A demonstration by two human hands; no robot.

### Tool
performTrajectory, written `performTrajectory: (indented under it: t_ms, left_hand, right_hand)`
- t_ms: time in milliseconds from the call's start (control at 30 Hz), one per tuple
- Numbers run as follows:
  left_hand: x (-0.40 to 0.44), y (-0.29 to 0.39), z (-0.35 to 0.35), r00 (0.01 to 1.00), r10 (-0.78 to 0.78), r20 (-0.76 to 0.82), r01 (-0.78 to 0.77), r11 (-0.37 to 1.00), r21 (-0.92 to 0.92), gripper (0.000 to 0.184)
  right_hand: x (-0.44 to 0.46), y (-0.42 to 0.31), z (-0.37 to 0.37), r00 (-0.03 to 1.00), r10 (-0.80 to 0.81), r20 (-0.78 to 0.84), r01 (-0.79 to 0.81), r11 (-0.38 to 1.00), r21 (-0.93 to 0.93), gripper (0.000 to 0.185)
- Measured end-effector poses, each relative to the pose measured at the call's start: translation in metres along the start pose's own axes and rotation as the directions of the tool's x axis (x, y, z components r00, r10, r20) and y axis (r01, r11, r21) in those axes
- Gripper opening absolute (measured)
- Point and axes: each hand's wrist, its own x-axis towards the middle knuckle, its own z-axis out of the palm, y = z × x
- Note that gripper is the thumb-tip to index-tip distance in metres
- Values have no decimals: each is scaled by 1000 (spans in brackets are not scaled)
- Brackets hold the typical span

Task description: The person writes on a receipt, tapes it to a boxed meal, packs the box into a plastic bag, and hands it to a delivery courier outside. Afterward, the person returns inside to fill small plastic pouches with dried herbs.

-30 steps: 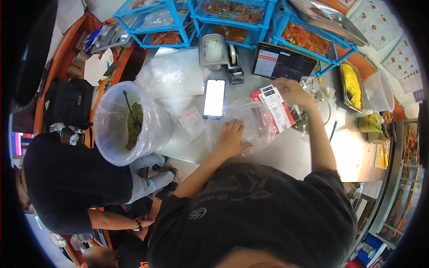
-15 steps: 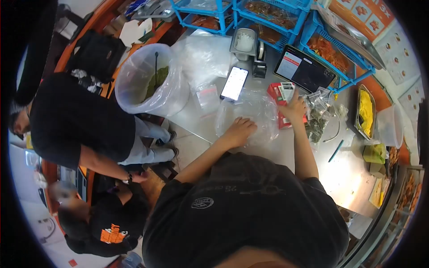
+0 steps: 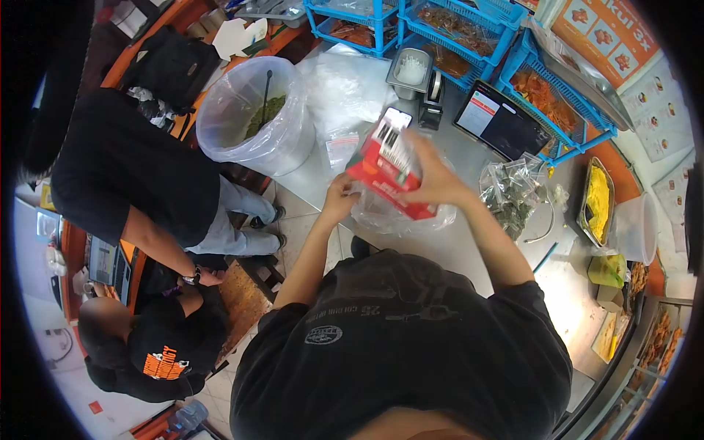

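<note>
A red box (image 3: 387,172) with a white printed label is tilted above the clear plastic bag (image 3: 389,216) at the table's front edge. My right hand (image 3: 433,176) grips the box from its right side and is slightly blurred. At the box's lower left, my left hand (image 3: 339,199) has its fingers bent at the bag's edge; what they hold, if anything, is too small to make out. Behind the box, a lit phone (image 3: 397,117) is mostly covered. A small zip bag (image 3: 341,152) lies to the left.
A lined bucket (image 3: 253,117) of green flakes stands left, near a standing co-worker (image 3: 139,176); another person (image 3: 158,341) is lower left. At the back are a tablet (image 3: 501,119), a tape dispenser (image 3: 432,103) and blue racks (image 3: 469,37). Bags of dark green pieces (image 3: 513,198) lie right.
The red box has been lifted off the table by my right hand and moved left over the clear bag. My left hand has shifted left to the bag's edge. The camera view has turned.
</note>
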Motion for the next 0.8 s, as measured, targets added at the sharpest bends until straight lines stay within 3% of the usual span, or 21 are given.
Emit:
performTrajectory:
  t_ms: [33, 133, 233, 333, 433, 500, 533, 633, 700, 733, 800]
  left_hand:
    - [2, -5, -2, 999, -19, 32, 21, 999, -44, 53]
    - [-5, 6, -9, 997, -50, -53, 47, 998, -46, 53]
    - [-4, 7, -7, 997, -64, -50, 69, 991, 114, 51]
    - [13, -12, 11, 992, 1, -124, 30, 967, 251, 44]
    - [31, 44, 17, 943, -324, 79, 313, 942, 121, 32]
    - [20, 100, 24, 989, 54, -137, -26, 980, 196, 27]
    - [13, 116, 28, 945, 246, -216, -188, 948, 257, 25]
    - [-18, 122, 30, 920, 255, -298, -199, 958, 208, 21]
    - [-47, 93, 18, 994, 108, 26, -111, 972, 205, 23]
    - [-49, 97, 16, 981, 29, 190, -71, 974, 217, 24]
    - [-51, 131, 34, 992, 78, 100, -102, 960, 261, 23]
  right_hand:
    - [-6, 9, 15, 999, 1, 40, -3, 998, 67, 108]
    - [-29, 31, 31, 975, 83, 204, -21, 956, -293, 113]
    - [-46, 42, 35, 954, 102, 281, 46, 879, -475, 112]
    - [-44, 39, 34, 929, 156, 335, 46, 851, -523, 111]
    - [-45, 41, 34, 938, 141, 317, 51, 848, -527, 110]
    - [-47, 36, 32, 956, 88, 281, 84, 833, -547, 106]
    - [-49, 34, 33, 964, 69, 256, 88, 827, -555, 104]
    - [-61, 37, 40, 989, -51, 141, 116, 857, -501, 95]
    - [-84, 25, 37, 991, -87, -99, 35, 899, -436, 85]
    - [-92, 24, 33, 970, -98, -221, 2, 918, -397, 80]
    - [-108, 55, 41, 781, 149, -606, -326, 925, -193, 69]
